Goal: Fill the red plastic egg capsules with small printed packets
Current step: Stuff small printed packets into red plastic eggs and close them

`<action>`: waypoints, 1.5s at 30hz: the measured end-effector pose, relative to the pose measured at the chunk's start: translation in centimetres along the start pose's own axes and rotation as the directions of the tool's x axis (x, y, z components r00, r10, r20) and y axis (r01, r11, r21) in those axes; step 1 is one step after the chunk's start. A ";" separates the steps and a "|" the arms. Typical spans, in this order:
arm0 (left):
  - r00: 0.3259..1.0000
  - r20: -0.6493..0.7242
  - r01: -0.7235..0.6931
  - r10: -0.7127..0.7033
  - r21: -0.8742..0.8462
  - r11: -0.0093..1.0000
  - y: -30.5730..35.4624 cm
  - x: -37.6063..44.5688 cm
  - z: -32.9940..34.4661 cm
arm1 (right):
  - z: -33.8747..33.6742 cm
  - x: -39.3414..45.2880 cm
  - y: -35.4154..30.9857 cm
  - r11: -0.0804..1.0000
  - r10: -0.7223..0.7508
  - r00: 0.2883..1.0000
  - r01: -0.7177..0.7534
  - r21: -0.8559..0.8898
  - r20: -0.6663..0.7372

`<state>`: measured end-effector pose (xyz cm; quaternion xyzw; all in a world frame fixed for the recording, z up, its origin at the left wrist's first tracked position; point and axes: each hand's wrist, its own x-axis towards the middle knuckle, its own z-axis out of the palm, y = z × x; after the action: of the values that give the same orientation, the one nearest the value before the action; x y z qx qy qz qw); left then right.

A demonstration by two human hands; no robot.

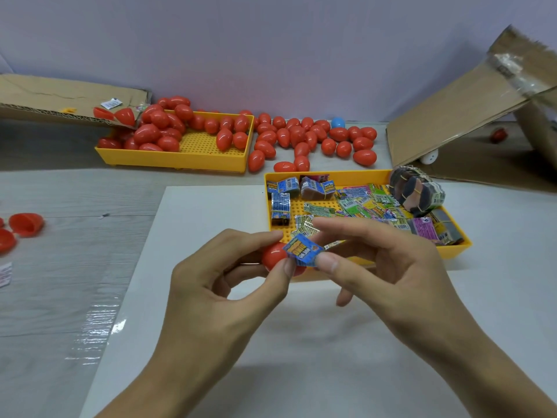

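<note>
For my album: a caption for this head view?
Both hands pinch a blue packet over a red egg, beside the packet tray.

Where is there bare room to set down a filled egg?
Free: the white sheet left of the packet tray, and in front of both hands. The grey table between the egg tray and the open halves is bare too. Crowded: behind the packet tray, where loose eggs lie.
</note>
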<state>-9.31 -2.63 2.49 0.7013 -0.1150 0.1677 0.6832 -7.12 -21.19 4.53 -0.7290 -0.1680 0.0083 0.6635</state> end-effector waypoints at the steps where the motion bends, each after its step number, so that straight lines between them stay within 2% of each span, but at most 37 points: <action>1: 1.000 0.008 0.005 -0.005 0.003 1.000 0.0 0.0 0.0 | 0.0 0.0 0.0 1.000 -0.003 1.000 0.003 -0.014 -0.004; 4: 0.999 0.036 0.002 -0.003 0.018 1.000 0.0 0.0 0.0 | -0.2 0.1 -0.1 0.998 0.000 1.000 -0.001 -0.060 -0.007; 8: 0.998 0.062 0.003 -0.004 0.018 1.000 0.0 -0.1 0.0 | -0.6 0.3 -0.4 1.000 0.023 1.000 -0.023 -0.006 0.020; 12: 0.997 0.074 0.001 -0.001 0.004 1.000 0.1 -0.1 0.1 | -0.7 0.2 -0.5 0.996 0.014 1.000 -0.015 -0.092 -0.013; 16: 0.995 0.079 -0.062 0.056 0.074 0.995 0.3 -0.2 0.1 | -0.4 0.0 -0.4 0.968 -0.031 0.999 0.024 -0.251 -0.023; 20: 0.984 0.075 -0.172 0.161 0.195 0.965 0.3 -0.2 0.2 | -0.2 0.0 -0.5 0.955 -0.030 1.000 0.028 -0.296 0.000; 23: 0.968 0.076 -0.250 0.238 0.307 0.918 0.3 -0.3 0.1 | -0.4 0.1 -0.6 0.959 0.004 1.000 -0.006 -0.283 -0.006; 26: 0.955 0.088 -0.297 0.284 0.368 0.881 0.3 -0.3 0.1 | -0.6 0.3 -0.8 0.975 0.096 0.994 -0.083 -0.205 0.052; 29: 0.944 0.098 -0.328 0.315 0.401 0.856 0.2 -0.3 0.2 | -0.5 0.4 -0.6 0.978 0.194 0.976 -0.185 -0.096 0.098; 35: 0.943 0.095 -0.328 0.319 0.425 0.843 0.2 -0.4 0.1 | -0.1 0.5 -0.5 0.940 0.328 0.942 -0.333 0.070 0.068; 40: 0.944 0.096 -0.326 0.317 0.428 0.843 0.2 -0.4 0.3 | -0.1 0.5 -0.8 0.908 0.402 0.913 -0.407 0.096 0.069; 45: 0.941 0.095 -0.335 0.326 0.413 0.847 0.1 -0.7 0.4 | 0.2 0.6 -0.6 0.949 0.311 0.950 -0.309 -0.065 0.021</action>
<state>-9.91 -3.05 2.30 0.8040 -0.2020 0.2959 0.4745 -6.78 -20.84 5.21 -0.7660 -0.0617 0.1185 0.6288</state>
